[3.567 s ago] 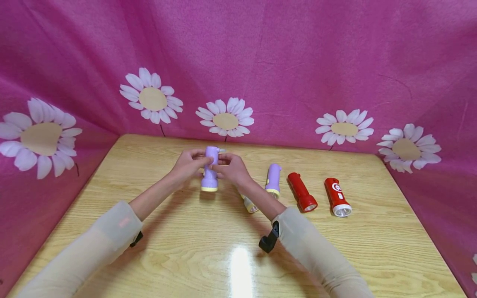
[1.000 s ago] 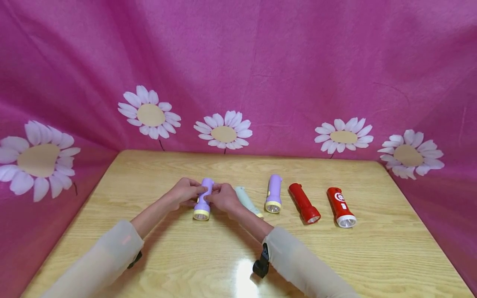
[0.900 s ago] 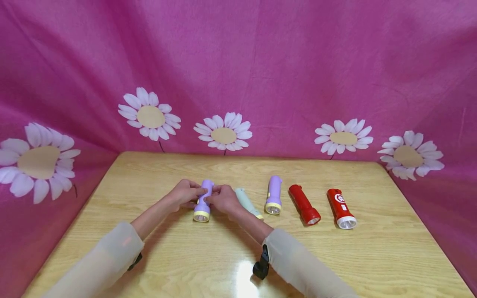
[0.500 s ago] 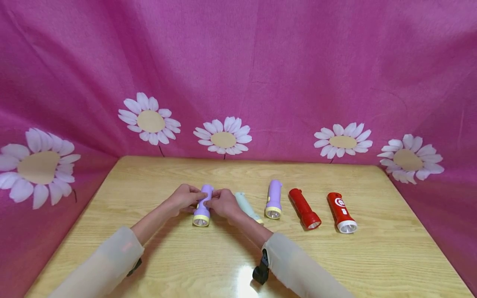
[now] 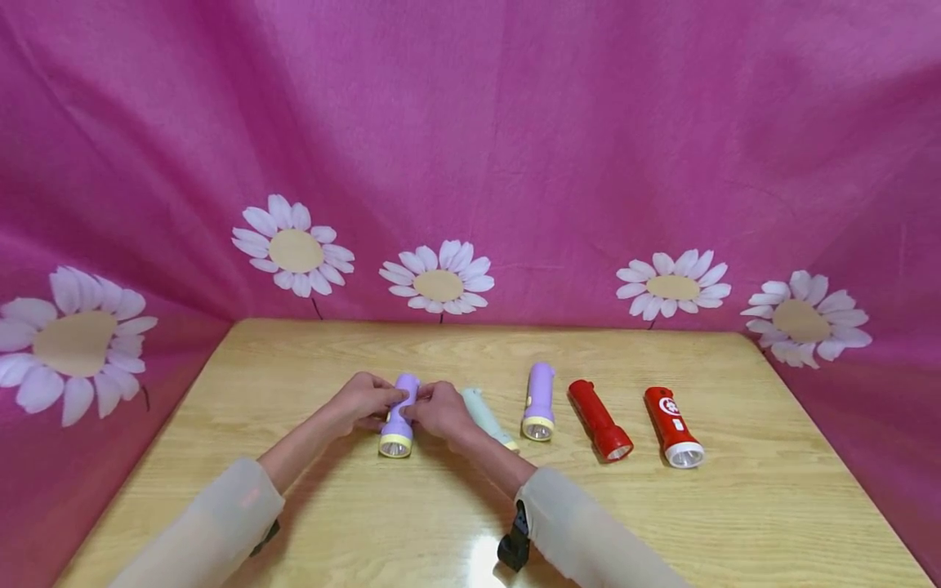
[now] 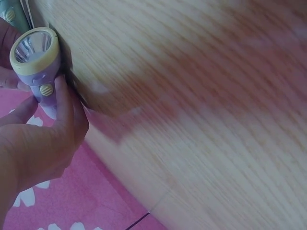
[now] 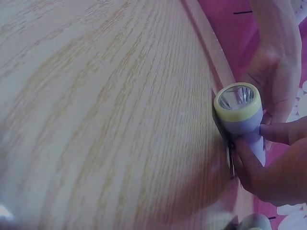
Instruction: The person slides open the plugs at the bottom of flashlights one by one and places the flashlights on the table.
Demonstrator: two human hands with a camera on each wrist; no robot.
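Both hands are on a purple flashlight [image 5: 398,426] with a yellow lens ring, left of the table's middle. Its lens faces the person. My left hand [image 5: 362,402] grips it from the left with thumb and fingers; in the left wrist view a ribbed yellow switch [image 6: 46,90] shows between them. From the right, my right hand [image 5: 443,408] pinches the body, thumb on one side and fingers on the other in the right wrist view. The flashlight is at the tabletop; whether it touches is hard to tell. Just right of the right hand lies a mint-green flashlight [image 5: 485,416], partly behind the forearm.
Further right on the wooden table [image 5: 367,523] lie a second purple flashlight [image 5: 540,396], a red flashlight [image 5: 597,416] and a red flashlight with a white lens ring [image 5: 671,425]. A pink cloth [image 5: 515,163] with daisies stands behind and at the sides.
Earlier the purple flashlight was held higher and farther back; both hands have lowered it toward the person. Over the last second the grip looks unchanged, while the head view has tilted upward.
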